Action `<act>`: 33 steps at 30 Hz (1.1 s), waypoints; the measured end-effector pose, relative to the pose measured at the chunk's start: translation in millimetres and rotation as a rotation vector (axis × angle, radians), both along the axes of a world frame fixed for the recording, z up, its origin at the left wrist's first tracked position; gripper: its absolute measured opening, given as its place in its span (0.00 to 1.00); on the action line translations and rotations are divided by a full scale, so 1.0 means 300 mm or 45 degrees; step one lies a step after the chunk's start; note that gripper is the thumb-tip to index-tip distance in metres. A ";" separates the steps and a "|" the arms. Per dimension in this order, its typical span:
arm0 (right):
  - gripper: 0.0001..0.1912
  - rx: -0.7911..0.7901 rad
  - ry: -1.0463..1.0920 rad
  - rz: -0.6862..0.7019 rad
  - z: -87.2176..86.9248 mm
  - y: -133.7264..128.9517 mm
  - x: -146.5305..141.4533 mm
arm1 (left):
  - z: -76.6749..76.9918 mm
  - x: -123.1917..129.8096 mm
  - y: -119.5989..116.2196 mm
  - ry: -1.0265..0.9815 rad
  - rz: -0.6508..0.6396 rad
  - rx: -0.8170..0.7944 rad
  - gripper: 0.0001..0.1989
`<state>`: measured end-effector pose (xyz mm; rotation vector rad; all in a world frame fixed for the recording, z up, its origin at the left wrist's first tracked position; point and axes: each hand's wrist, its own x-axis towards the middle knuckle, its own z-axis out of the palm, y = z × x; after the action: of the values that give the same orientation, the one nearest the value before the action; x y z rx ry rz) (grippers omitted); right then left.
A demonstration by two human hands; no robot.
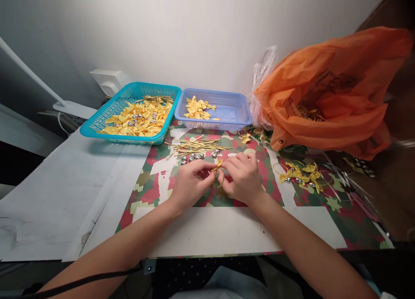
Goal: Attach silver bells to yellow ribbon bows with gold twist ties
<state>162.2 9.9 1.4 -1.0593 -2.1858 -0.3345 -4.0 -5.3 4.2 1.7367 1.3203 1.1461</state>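
As the left hand [191, 184] and right hand [243, 179] pinch a yellow bow [219, 164] above a camouflage-patterned cover [209, 198], its gold tie [218, 186], partly hidden, seems looped; silver bells [192, 157] and gold strips [201, 147] lie just beyond, before a teal basket [129, 139] and a blue basket [212, 125], an orange bag [324, 83] at right.

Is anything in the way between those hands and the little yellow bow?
Nothing visible is. The left hand and right hand have the yellow bow in their fingertip grip. The silver bells and gold strips lie just beyond the hands, not between them and the bow.
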 end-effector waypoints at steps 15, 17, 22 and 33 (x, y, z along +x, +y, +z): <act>0.11 -0.462 0.335 0.150 0.004 0.010 0.025 | 0.012 -0.018 0.012 -0.213 -0.139 -0.314 0.09; 0.11 -0.434 0.350 0.147 0.004 0.010 0.025 | 0.016 -0.019 0.012 -0.210 -0.146 -0.340 0.09; 0.12 -0.415 0.388 0.149 0.000 0.007 0.017 | 0.021 -0.019 0.016 -0.255 -0.155 -0.383 0.10; 0.12 -0.642 0.414 0.138 0.012 -0.010 0.014 | 0.026 -0.011 0.009 -0.414 -0.160 -0.537 0.11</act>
<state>166.2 6.8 5.0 -1.1525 -2.0593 0.4348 -7.3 -2.6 12.1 1.2499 1.1360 0.9482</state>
